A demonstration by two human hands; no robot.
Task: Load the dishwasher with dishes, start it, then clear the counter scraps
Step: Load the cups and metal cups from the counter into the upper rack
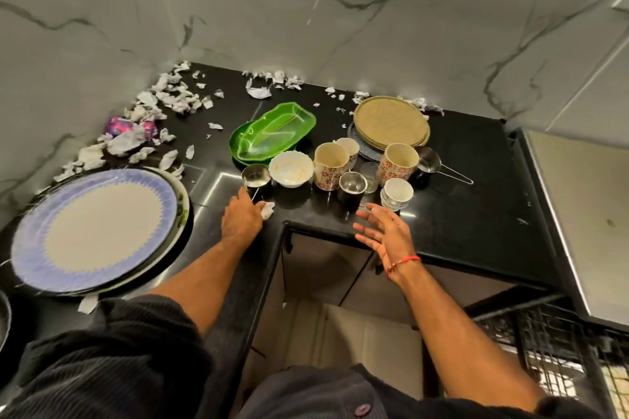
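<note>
Head view: a black counter (476, 214) set into a marble-walled corner carries the dishes. A large plate with a blue-violet rim (95, 231) sits on a stack at the left, well left of the left hand (242, 218). Green leaf-shaped trays (272, 134) lie behind the hands, with a stack of round tan plates (391, 121) to their right. In front of these stand two floral mugs (332, 165), a third floral mug (398, 163), a white bowl (291, 168), a small white cup (396, 194), a steel strainer (429, 160) and two small steel cups (256, 178). Torn paper scraps (170, 95) litter the back and left edges.

The left hand rests palm down on the counter, fingers curled around a white paper scrap (268, 208), just before the nearer steel cup. The right hand (383, 231) hovers open, fingers spread, holding nothing, just in front of the small white cup. A red thread (405, 261) circles that wrist. No writing is legible.
</note>
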